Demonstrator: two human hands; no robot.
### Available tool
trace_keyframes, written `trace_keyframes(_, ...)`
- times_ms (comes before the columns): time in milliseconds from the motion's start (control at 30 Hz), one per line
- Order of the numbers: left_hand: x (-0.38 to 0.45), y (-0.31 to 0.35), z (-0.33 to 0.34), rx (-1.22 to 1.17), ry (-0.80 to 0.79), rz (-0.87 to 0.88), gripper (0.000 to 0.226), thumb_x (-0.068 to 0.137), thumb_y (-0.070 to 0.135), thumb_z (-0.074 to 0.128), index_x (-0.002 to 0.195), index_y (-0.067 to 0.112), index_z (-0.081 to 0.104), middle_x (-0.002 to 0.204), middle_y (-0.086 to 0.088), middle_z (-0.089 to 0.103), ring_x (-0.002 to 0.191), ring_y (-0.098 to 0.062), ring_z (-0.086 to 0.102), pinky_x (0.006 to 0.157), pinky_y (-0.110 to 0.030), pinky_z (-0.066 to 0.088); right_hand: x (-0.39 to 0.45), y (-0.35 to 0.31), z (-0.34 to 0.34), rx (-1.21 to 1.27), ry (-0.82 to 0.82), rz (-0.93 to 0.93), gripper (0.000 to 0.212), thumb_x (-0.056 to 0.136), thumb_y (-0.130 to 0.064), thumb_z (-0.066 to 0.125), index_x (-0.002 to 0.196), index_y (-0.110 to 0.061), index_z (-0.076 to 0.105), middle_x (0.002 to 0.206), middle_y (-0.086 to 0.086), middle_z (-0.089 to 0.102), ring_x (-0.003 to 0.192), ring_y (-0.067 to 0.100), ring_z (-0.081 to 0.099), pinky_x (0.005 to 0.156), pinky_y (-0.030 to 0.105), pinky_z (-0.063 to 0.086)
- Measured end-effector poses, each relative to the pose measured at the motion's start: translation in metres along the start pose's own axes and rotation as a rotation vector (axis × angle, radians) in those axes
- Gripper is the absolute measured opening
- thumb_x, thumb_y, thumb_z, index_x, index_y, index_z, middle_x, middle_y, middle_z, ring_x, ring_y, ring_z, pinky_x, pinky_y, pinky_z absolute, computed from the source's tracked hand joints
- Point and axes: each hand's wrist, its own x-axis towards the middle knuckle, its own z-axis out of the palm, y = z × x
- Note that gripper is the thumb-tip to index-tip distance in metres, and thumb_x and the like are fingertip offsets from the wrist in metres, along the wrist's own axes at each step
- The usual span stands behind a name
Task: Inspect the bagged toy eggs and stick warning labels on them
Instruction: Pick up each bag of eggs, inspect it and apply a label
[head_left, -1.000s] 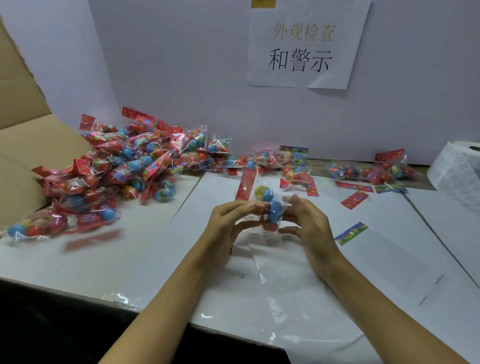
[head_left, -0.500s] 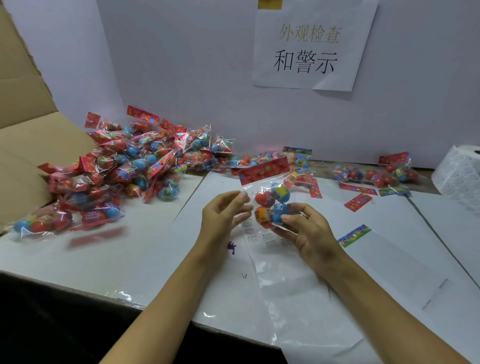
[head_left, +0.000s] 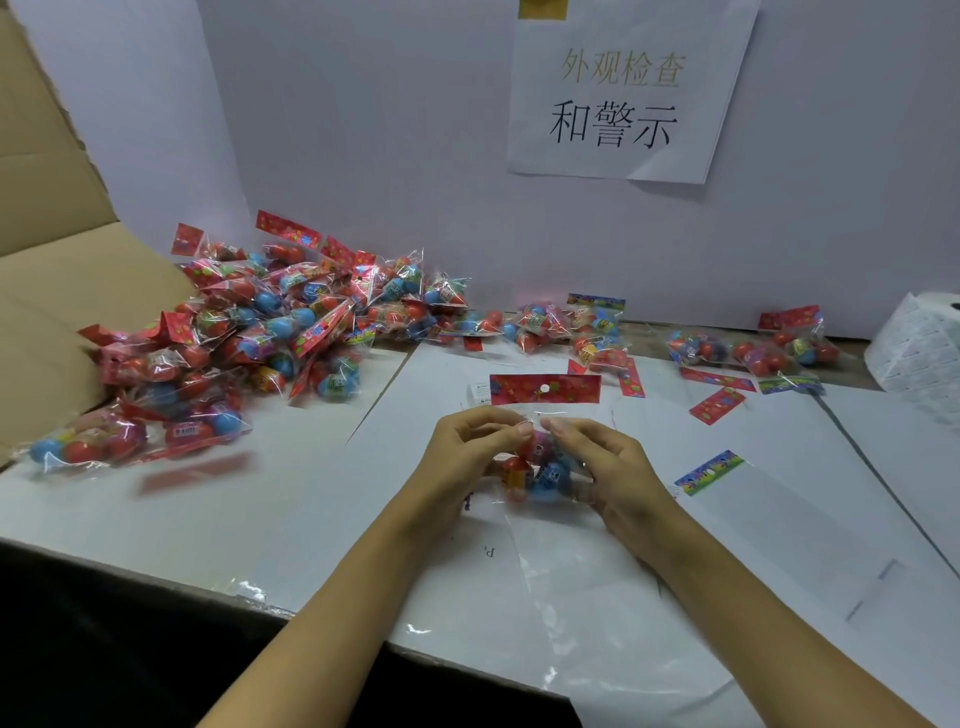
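Observation:
A clear bag of toy eggs (head_left: 540, 467), red and blue, with a red header card at its top, is held upright above the white table (head_left: 208, 499). My left hand (head_left: 467, 457) pinches the bag's left side with curled fingers. From the right, my right hand (head_left: 608, 462) grips the same bag. The eggs are partly hidden between my fingers. A big pile of bagged eggs (head_left: 249, 343) lies to the left. A few more bags (head_left: 753, 348) lie at the back right.
A roll of white labels (head_left: 919, 353) stands at the far right edge. Loose header strips (head_left: 711, 470) lie on the table to the right. A cardboard flap (head_left: 47, 291) rises on the left. A paper sign (head_left: 623, 93) hangs on the back wall.
The bag has been turned upright, its red header now level above my fingers. My left hand, open half a second ago, has closed on the bag again.

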Motion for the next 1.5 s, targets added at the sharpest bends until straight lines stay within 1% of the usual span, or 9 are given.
trace_keyframes(333, 0.000, -0.003, 0.000, -0.031, -0.049, 0.048, 0.007, 0.094, 0.013, 0.072, 0.095, 0.013, 0.079, 0.100, -0.011, 0.077, 0.097, -0.023, 0.075, 0.073, -0.028, 0.059, 0.000, -0.003, -0.001, 0.048, 0.029, 0.046, 0.030, 0.071, -0.038, 0.074, 0.095, -0.022, 0.082, 0.102, 0.008, 0.078, 0.098, 0.026, 0.074, 0.093, 0.054, 0.056)
trace_keyframes(433, 0.001, -0.004, -0.001, 0.004, -0.037, 0.054, 0.010, 0.095, 0.014, 0.071, 0.092, 0.018, 0.080, 0.100, -0.008, 0.077, 0.100, -0.023, 0.074, 0.077, -0.030, 0.060, 0.001, -0.001, -0.001, 0.041, 0.042, 0.042, 0.023, 0.078, -0.035, 0.072, 0.095, -0.024, 0.082, 0.102, 0.005, 0.078, 0.100, 0.025, 0.074, 0.085, 0.047, 0.061)
trace_keyframes(533, 0.001, -0.004, 0.000, 0.049, -0.019, 0.043, 0.010, 0.094, 0.028, 0.075, 0.102, 0.023, 0.078, 0.102, -0.003, 0.078, 0.103, -0.021, 0.074, 0.086, -0.038, 0.062, -0.001, -0.003, 0.001, 0.048, 0.052, 0.023, 0.019, 0.079, -0.040, 0.071, 0.090, -0.030, 0.083, 0.098, 0.000, 0.078, 0.093, 0.016, 0.075, 0.068, 0.028, 0.059)
trace_keyframes(667, -0.001, -0.002, 0.002, 0.151, -0.023, 0.047, 0.047, 0.081, 0.047, 0.079, 0.116, 0.017, 0.072, 0.106, -0.007, 0.076, 0.099, -0.024, 0.074, 0.085, -0.038, 0.063, -0.001, -0.009, -0.002, 0.140, 0.115, -0.046, 0.034, 0.071, -0.045, 0.071, 0.093, -0.022, 0.082, 0.097, 0.004, 0.079, 0.088, 0.016, 0.076, 0.065, 0.028, 0.061)
trace_keyframes(833, -0.005, -0.003, 0.006, 0.070, -0.181, 0.034, 0.022, 0.085, 0.035, 0.083, 0.091, 0.014, 0.079, 0.087, -0.008, 0.077, 0.084, -0.031, 0.077, 0.075, -0.033, 0.062, -0.001, -0.013, -0.006, 0.218, 0.130, -0.067, 0.046, 0.082, -0.049, 0.063, 0.114, -0.018, 0.073, 0.109, 0.008, 0.077, 0.099, 0.026, 0.074, 0.072, 0.032, 0.062)
trace_keyframes(1000, -0.004, -0.001, 0.002, -0.072, -0.171, 0.069, 0.029, 0.082, 0.037, 0.084, 0.097, 0.013, 0.082, 0.094, -0.015, 0.078, 0.086, -0.031, 0.077, 0.078, -0.030, 0.061, -0.001, -0.010, -0.003, 0.170, 0.065, -0.111, 0.060, 0.083, -0.059, 0.061, 0.130, -0.020, 0.063, 0.123, 0.005, 0.072, 0.113, 0.024, 0.070, 0.094, 0.044, 0.057)
trace_keyframes(1167, -0.003, -0.001, 0.002, -0.119, -0.156, 0.102, 0.042, 0.080, 0.046, 0.084, 0.103, 0.011, 0.081, 0.100, -0.018, 0.078, 0.093, -0.034, 0.077, 0.082, -0.031, 0.061, -0.007, 0.000, 0.004, -0.134, 0.050, -0.161, 0.058, 0.073, -0.065, 0.074, 0.102, -0.015, 0.074, 0.087, 0.001, 0.077, 0.079, 0.019, 0.073, 0.064, 0.030, 0.060)
trace_keyframes(1267, -0.005, 0.001, 0.004, -0.110, -0.134, 0.092, 0.040, 0.080, 0.045, 0.083, 0.099, 0.009, 0.081, 0.095, -0.018, 0.078, 0.085, -0.033, 0.078, 0.075, -0.029, 0.061, -0.006, 0.001, 0.003, -0.176, 0.105, -0.190, 0.055, 0.069, -0.066, 0.074, 0.079, -0.012, 0.074, 0.061, 0.003, 0.064, 0.053, 0.018, 0.058, 0.052, 0.028, 0.053)
trace_keyframes(1500, -0.006, 0.003, 0.008, -0.066, -0.083, 0.068, 0.031, 0.082, 0.036, 0.077, 0.085, 0.005, 0.075, 0.071, -0.017, 0.073, 0.058, -0.025, 0.072, 0.054, -0.023, 0.058, -0.004, 0.004, 0.003, -0.163, 0.143, -0.249, 0.043, 0.073, -0.060, 0.073, 0.064, -0.019, 0.074, 0.048, 0.004, 0.055, 0.043, 0.017, 0.047, 0.045, 0.025, 0.045)
